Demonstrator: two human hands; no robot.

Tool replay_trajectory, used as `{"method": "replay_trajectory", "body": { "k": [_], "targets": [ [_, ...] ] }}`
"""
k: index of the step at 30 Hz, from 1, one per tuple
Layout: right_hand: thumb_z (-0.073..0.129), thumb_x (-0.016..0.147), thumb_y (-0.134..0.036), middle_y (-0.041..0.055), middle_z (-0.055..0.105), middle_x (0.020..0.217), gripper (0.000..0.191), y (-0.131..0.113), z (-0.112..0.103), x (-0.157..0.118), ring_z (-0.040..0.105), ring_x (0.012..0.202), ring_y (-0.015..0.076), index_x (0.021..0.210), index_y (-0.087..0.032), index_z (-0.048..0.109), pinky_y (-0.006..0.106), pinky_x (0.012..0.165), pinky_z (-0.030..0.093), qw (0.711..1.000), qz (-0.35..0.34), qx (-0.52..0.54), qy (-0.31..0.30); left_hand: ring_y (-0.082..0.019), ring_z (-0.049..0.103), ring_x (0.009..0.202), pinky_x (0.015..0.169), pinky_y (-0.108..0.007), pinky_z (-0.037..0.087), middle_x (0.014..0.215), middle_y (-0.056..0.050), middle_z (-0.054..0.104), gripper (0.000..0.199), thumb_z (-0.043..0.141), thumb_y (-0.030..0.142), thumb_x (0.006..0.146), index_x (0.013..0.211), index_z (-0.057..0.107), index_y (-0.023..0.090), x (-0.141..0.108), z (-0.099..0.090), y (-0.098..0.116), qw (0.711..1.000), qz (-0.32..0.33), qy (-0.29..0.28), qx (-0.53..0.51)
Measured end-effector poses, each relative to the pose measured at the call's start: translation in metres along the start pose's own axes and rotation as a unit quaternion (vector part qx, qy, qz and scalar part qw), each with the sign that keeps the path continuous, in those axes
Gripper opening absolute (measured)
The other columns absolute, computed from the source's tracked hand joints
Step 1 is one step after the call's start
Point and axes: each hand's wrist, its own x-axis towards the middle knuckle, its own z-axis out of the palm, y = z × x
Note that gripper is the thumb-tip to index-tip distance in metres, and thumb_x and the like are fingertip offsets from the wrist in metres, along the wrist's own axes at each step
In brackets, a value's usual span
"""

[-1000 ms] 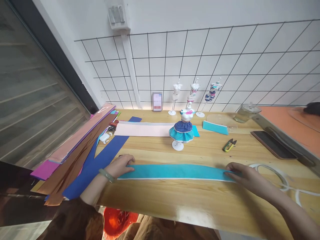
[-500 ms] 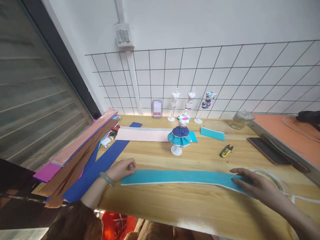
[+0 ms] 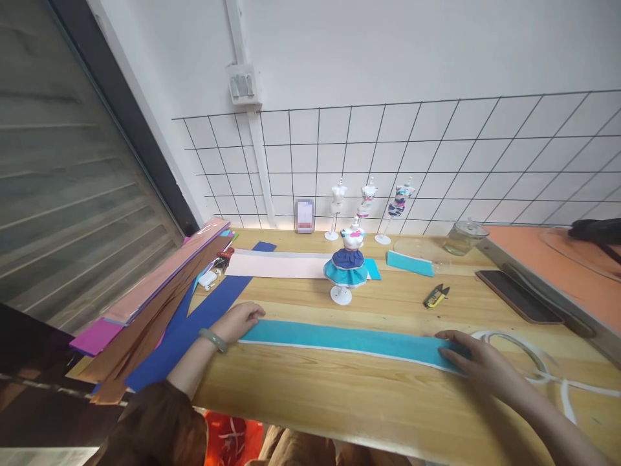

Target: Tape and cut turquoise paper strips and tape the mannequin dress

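Observation:
A long teal strip [image 3: 347, 340] with a white lower edge lies across the near part of the wooden table. At its left end is my left hand [image 3: 242, 320], fingers curled together over the corner. My right hand [image 3: 468, 356] rests on the strip's right end with fingers stretched out and apart. Behind the strip stands a small white dress form [image 3: 353, 237] on a round base. It wears a gathered skirt [image 3: 346, 272] of navy and teal tiers. Small yellow-handled thread snips [image 3: 436, 296] lie at its right.
Pink, brown and blue strips [image 3: 213, 310] pile up at the left, near a white earbud case [image 3: 207, 279]. Three dress forms [image 3: 367, 197] stand by the wall grid. A glass jar [image 3: 466, 238], a dark phone [image 3: 517, 298] and a white tape loop [image 3: 524, 349] are at the right.
The strip's left end is now a little higher in view and its right end a little further left, both hands moving along with it. The camera view has shifted slightly.

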Motion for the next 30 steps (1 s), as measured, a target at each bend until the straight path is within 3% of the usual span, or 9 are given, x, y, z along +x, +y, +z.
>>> {"method": "replay_trajectory", "body": {
  "k": [6,10,13,16,19,22,26,30],
  "targets": [
    [0.047,0.077,-0.040,0.0089,0.067,0.100,0.032,-0.015,0.010,-0.003,0.062,0.090,0.0256,0.098,-0.021,0.060,0.038,0.079,0.047,0.995,-0.053,-0.050,0.070,-0.021,0.053,0.097,0.089,-0.034,0.038,0.099,-0.008,0.061,0.025,0.047,0.022,0.076,0.096,0.061,0.018,0.016,0.003,0.029,0.998,0.031,0.057,0.019],
    [0.048,0.076,-0.039,0.0128,0.063,0.105,0.031,-0.028,0.020,-0.002,0.057,0.100,0.0287,0.096,-0.019,0.062,0.045,0.087,0.043,0.978,-0.122,-0.062,0.155,-0.022,0.054,0.095,0.088,-0.035,0.039,0.097,-0.008,0.061,0.022,0.050,0.027,0.077,0.093,0.063,0.018,0.032,0.008,0.066,0.985,0.073,0.152,-0.035],
    [0.049,0.078,-0.040,0.0119,0.062,0.107,0.030,-0.055,0.027,-0.002,0.055,0.103,0.0277,0.096,-0.021,0.062,0.046,0.090,0.041,0.972,-0.140,0.009,0.187,-0.019,0.056,0.082,0.080,-0.033,0.044,0.086,-0.006,0.062,0.021,0.052,0.033,0.077,0.086,0.064,0.017,0.045,0.019,0.096,0.964,0.070,0.202,-0.156],
    [0.051,0.078,-0.042,0.0097,0.064,0.104,0.028,-0.097,0.029,-0.004,0.057,0.099,0.0244,0.094,-0.021,0.063,0.041,0.085,0.045,0.964,-0.125,0.174,0.160,-0.016,0.057,0.075,0.070,-0.029,0.046,0.081,-0.006,0.063,0.029,0.051,0.038,0.079,0.090,0.063,0.015,0.058,0.030,0.123,0.946,0.061,0.195,-0.251],
    [0.061,0.072,-0.045,0.0086,0.067,0.094,0.030,-0.141,0.026,-0.001,0.061,0.088,0.0232,0.087,-0.019,0.065,0.040,0.082,0.047,0.923,-0.063,0.359,0.124,-0.014,0.056,0.076,0.070,-0.027,0.046,0.085,-0.006,0.062,0.034,0.052,0.041,0.078,0.099,0.061,0.015,0.071,0.031,0.146,0.918,0.079,0.240,-0.306],
    [0.071,0.064,-0.040,0.0065,0.069,0.081,0.029,-0.175,0.024,0.009,0.062,0.075,0.0190,0.082,-0.018,0.067,0.034,0.073,0.049,0.843,-0.038,0.530,0.082,-0.016,0.056,0.086,0.074,-0.027,0.044,0.095,-0.008,0.060,0.039,0.057,0.041,0.075,0.106,0.059,0.017,0.085,0.018,0.165,0.898,0.100,0.305,-0.300],
    [0.072,0.064,-0.038,0.0040,0.069,0.076,0.029,-0.201,0.028,0.026,0.061,0.068,0.0139,0.084,-0.017,0.067,0.027,0.066,0.049,0.797,-0.044,0.600,0.055,-0.020,0.049,0.109,0.089,-0.032,0.037,0.114,-0.010,0.056,0.059,0.063,0.040,0.071,0.123,0.045,0.020,0.108,-0.003,0.182,0.898,0.147,0.266,-0.318],
    [0.073,0.063,-0.036,0.0033,0.069,0.078,0.028,-0.212,0.034,0.034,0.061,0.066,0.0116,0.083,-0.017,0.067,0.023,0.063,0.048,0.763,-0.038,0.644,0.044,-0.019,0.048,0.111,0.093,-0.033,0.035,0.115,-0.011,0.056,0.075,0.068,0.037,0.066,0.131,0.034,0.019,0.130,-0.009,0.191,0.887,0.160,0.231,-0.365]
  ]
}}
